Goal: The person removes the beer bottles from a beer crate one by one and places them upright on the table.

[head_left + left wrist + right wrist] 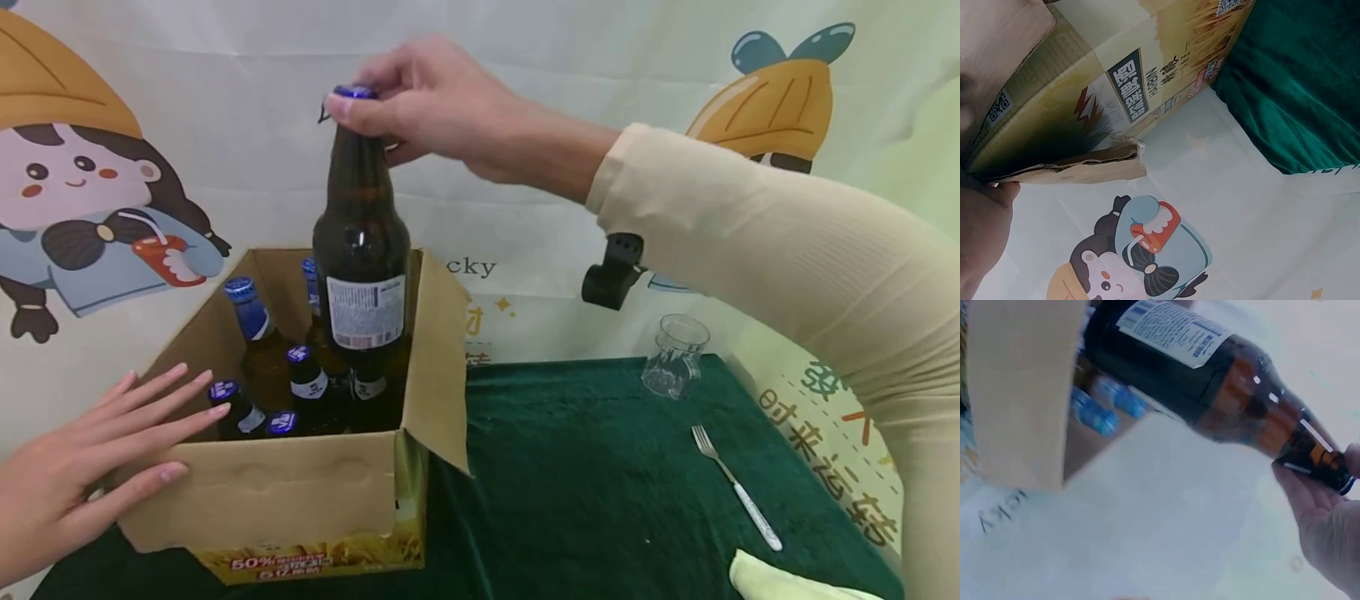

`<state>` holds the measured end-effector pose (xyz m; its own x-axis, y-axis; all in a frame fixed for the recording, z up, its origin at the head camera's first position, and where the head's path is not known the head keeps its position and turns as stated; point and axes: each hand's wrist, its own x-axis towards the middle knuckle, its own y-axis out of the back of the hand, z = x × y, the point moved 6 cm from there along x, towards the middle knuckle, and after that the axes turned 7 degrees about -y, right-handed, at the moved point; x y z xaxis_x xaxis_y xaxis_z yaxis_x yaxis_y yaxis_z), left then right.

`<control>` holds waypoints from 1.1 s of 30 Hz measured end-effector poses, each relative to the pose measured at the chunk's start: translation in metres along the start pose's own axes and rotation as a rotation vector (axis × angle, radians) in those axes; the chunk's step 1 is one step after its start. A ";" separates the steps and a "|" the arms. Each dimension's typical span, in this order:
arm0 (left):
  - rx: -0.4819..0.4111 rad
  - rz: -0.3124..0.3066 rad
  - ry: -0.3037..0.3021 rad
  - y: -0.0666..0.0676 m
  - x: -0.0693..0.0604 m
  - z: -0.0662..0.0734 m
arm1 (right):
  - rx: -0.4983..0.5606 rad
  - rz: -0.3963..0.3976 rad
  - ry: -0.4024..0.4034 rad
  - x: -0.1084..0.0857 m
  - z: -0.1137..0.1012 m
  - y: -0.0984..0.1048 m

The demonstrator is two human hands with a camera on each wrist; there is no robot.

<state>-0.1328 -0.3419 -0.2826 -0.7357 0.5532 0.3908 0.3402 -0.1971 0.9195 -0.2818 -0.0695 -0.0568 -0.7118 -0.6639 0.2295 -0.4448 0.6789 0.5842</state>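
My right hand (431,104) grips a brown beer bottle (362,225) by the neck, just under its blue cap. The bottle hangs upright above the open cardboard box (292,479), its lower end level with the box's top. In the right wrist view, the white back label (1175,330) shows on the bottle's body. My left hand (97,471) rests at the box's near left corner, fingers spread and straight. Several blue-capped bottles (307,375) stand inside the box. From the left wrist, a cardboard flap (1085,170) appears beside a finger (1005,194).
On the dark green cloth (570,483) to the right are a clear glass (675,358), a fork (738,487) and a pale yellow cloth (787,579). The box's right flap (442,358) sticks outward. A printed white backdrop (525,242) hangs behind.
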 end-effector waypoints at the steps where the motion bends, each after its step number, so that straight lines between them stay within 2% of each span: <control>1: 0.002 0.004 0.002 0.000 0.001 0.000 | -0.013 0.036 -0.022 -0.001 -0.002 0.009; 7: 0.041 -0.019 -0.004 -0.004 0.002 -0.003 | -0.063 0.210 -0.216 -0.007 0.000 0.060; 12: 0.044 -0.037 -0.027 -0.006 0.000 -0.006 | -0.165 0.294 -0.276 -0.015 0.010 0.095; 15: 0.016 -0.001 -0.035 -0.003 -0.001 -0.007 | -0.243 0.322 -0.295 -0.022 0.018 0.112; 18: -0.011 0.046 -0.040 0.002 -0.003 -0.008 | -0.268 0.341 -0.349 -0.030 0.033 0.126; 23: -0.015 0.064 -0.025 0.004 -0.009 -0.008 | -0.291 0.402 -0.449 -0.046 0.063 0.139; 25: -0.012 0.083 -0.037 0.006 -0.012 -0.008 | -0.323 0.411 -0.477 -0.053 0.075 0.141; 28: 0.002 0.098 -0.054 0.009 -0.017 -0.009 | -0.333 0.393 -0.521 -0.063 0.096 0.140; 33: 0.002 0.107 -0.058 0.011 -0.024 -0.011 | -0.263 0.345 -0.578 -0.079 0.133 0.130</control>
<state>-0.1180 -0.3661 -0.2811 -0.6600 0.5753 0.4832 0.4162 -0.2555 0.8727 -0.3557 0.1122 -0.1025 -0.9942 -0.1037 0.0291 -0.0487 0.6733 0.7377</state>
